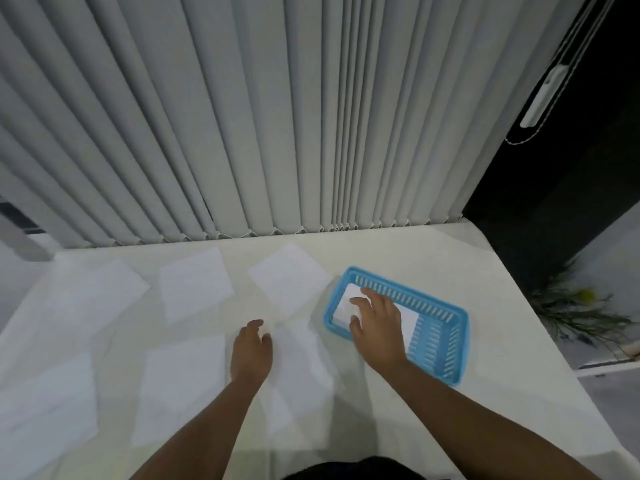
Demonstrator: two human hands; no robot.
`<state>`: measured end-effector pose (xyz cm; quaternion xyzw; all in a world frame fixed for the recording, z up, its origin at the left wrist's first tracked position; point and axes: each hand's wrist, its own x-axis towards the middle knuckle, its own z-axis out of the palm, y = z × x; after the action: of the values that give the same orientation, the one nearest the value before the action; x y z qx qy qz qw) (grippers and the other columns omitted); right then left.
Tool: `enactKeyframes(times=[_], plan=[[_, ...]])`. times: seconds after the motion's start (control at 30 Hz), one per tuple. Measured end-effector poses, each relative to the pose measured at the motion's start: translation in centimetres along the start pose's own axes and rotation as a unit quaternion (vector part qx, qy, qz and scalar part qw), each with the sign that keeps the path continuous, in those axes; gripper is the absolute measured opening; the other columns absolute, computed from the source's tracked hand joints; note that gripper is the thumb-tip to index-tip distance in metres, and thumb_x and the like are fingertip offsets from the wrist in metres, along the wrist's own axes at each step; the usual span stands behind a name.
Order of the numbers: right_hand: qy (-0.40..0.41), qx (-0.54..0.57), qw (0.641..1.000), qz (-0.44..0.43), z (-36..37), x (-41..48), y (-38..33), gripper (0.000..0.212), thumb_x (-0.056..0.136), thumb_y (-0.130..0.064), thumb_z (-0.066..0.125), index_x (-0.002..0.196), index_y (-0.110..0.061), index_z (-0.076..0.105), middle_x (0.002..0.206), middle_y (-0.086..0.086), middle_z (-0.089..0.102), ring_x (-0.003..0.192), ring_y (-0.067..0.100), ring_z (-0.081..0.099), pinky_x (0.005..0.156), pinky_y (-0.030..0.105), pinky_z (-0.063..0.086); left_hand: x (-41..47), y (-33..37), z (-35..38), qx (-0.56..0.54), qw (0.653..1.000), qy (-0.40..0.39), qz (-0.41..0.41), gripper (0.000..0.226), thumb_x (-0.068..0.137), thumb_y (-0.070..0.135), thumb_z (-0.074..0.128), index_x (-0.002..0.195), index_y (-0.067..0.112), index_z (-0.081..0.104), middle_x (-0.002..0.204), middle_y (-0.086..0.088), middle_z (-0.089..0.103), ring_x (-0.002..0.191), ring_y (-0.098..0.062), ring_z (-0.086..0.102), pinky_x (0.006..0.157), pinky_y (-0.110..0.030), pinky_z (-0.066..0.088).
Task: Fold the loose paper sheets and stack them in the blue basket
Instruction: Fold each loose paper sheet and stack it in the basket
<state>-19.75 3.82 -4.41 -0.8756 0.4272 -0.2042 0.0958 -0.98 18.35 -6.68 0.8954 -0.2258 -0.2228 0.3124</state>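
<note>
The blue basket (437, 318) lies on the white table at the right. Inside it rests a folded white paper (346, 304), and my right hand (377, 323) lies flat on top of it with fingers spread. My left hand (251, 351) hovers over the near-middle of the table, fingers loosely curled, holding nothing, at the edge of a loose sheet (298, 368). Several other loose white sheets lie flat: one (291, 277) just left of the basket, one (195, 284) further left, one (97, 292) at the far left, and two near me (180, 386) (45, 400).
Grey vertical blinds (242, 116) hang along the table's far edge. The table's right edge (540, 327) drops off beside a dark window area, with a plant (581, 306) below on the right.
</note>
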Motion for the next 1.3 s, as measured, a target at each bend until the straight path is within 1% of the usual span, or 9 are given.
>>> enactKeyframes(times=[0.1, 0.27, 0.43, 0.57, 0.77, 0.9, 1.0, 1.13, 1.3], plan=[[-0.034, -0.022, 0.996, -0.081, 1.4, 0.8, -2.4, 0.032, 0.079, -0.028, 0.047, 0.102, -0.024, 0.068, 0.121, 0.0, 0.064, 0.107, 0.024, 0.059, 0.097, 0.035, 0.035, -0.5, -1.7, -1.3, 0.034, 0.999, 0.018, -0.002, 0.035, 0.093, 0.02, 0.05, 0.128, 0.019, 0.052, 0.126, -0.006, 0.057, 0.116, -0.026, 0.054, 0.098, -0.041, 0.045], [-0.13, -0.104, 0.969, -0.182, 4.1, 1.4, -5.1, 0.029, 0.068, -0.026, 0.062, 0.096, -0.026, 0.07, 0.103, -0.006, 0.068, 0.104, 0.023, 0.061, 0.101, 0.038, 0.025, -0.9, -3.5, -2.6, 0.093, 0.996, -0.005, -0.002, 0.038, 0.094, 0.022, 0.049, 0.132, 0.021, 0.048, 0.133, -0.003, 0.053, 0.124, -0.024, 0.047, 0.099, -0.039, 0.043], [-0.269, -0.238, 0.897, -0.257, 5.5, 2.2, -7.1, 0.038, 0.091, -0.018, 0.044, 0.128, -0.012, 0.052, 0.135, 0.009, 0.053, 0.137, 0.033, 0.032, 0.116, 0.057, 0.005, -0.3, -4.3, -3.2, 0.169, 0.983, -0.041, 0.057, 0.041, 0.096, 0.027, 0.044, 0.137, 0.022, 0.043, 0.139, 0.001, 0.048, 0.13, -0.021, 0.042, 0.103, -0.033, 0.04], [-0.286, -0.298, 0.873, -0.258, 6.3, 3.4, -8.3, 0.048, 0.09, -0.015, 0.047, 0.137, -0.009, 0.041, 0.14, 0.013, 0.047, 0.139, 0.033, 0.027, 0.115, 0.061, -0.004, 0.9, -3.7, -2.9, 0.225, 0.965, -0.075, 0.11, 0.045, 0.097, 0.029, 0.042, 0.14, 0.02, 0.04, 0.144, 0.001, 0.045, 0.133, -0.021, 0.04, 0.107, -0.033, 0.036], [-0.295, -0.289, 0.877, -0.246, 6.8, 4.8, -9.6, 0.043, 0.084, -0.017, 0.059, 0.124, -0.014, 0.047, 0.122, 0.008, 0.06, 0.122, 0.029, 0.044, 0.11, 0.05, 0.02, 2.5, -2.3, -2.3, 0.28, 0.947, -0.126, 0.098, 0.046, 0.093, 0.025, 0.048, 0.137, 0.015, 0.037, 0.136, -0.008, 0.046, 0.127, -0.027, 0.044, 0.099, -0.036, 0.042], [-0.317, -0.277, 0.873, -0.245, 6.5, 5.6, -9.9, 0.029, 0.086, -0.016, 0.053, 0.115, -0.016, 0.054, 0.12, 0.007, 0.058, 0.118, 0.028, 0.045, 0.1, 0.043, 0.029, 3.4, -2.5, -2.5, 0.205, 0.963, -0.17, 0.048, 0.038, 0.088, 0.019, 0.049, 0.126, 0.017, 0.045, 0.12, -0.008, 0.061, 0.113, -0.028, 0.057, 0.088, -0.035, 0.047], [-0.323, -0.231, 0.886, -0.238, 6.0, 5.8, -9.8, 0.026, 0.083, -0.01, 0.048, 0.107, -0.015, 0.057, 0.116, 0.007, 0.058, 0.115, 0.029, 0.044, 0.1, 0.042, 0.029, 3.6, -2.8, -3.4, 0.183, 0.968, -0.15, 0.085, 0.027, 0.088, 0.022, 0.049, 0.112, 0.016, 0.061, 0.112, -0.007, 0.063, 0.111, -0.026, 0.057, 0.088, -0.034, 0.048], [-0.247, -0.129, 0.929, -0.244, 4.8, 4.7, -9.2, 0.018, 0.077, -0.005, 0.049, 0.089, -0.016, 0.057, 0.084, 0.002, 0.067, 0.091, 0.027, 0.055, 0.085, 0.039, 0.036, 3.1, -3.2, -5.2, 0.157, 0.968, -0.13, 0.143, 0.02, 0.09, 0.023, 0.051, 0.105, 0.015, 0.062, 0.106, -0.004, 0.062, 0.104, -0.022, 0.055, 0.083, -0.032, 0.046], [-0.201, -0.137, 0.931, -0.273, 4.4, 1.5, -7.2, 0.005, 0.078, -0.023, 0.059, 0.075, -0.026, 0.062, 0.074, -0.008, 0.067, 0.083, 0.019, 0.06, 0.085, 0.038, 0.043, 1.0, -4.3, -6.3, 0.145, 0.955, -0.183, 0.185, 0.014, 0.087, 0.024, 0.055, 0.1, 0.022, 0.06, 0.096, 0.007, 0.059, 0.096, -0.014, 0.053, 0.077, -0.024, 0.037]])
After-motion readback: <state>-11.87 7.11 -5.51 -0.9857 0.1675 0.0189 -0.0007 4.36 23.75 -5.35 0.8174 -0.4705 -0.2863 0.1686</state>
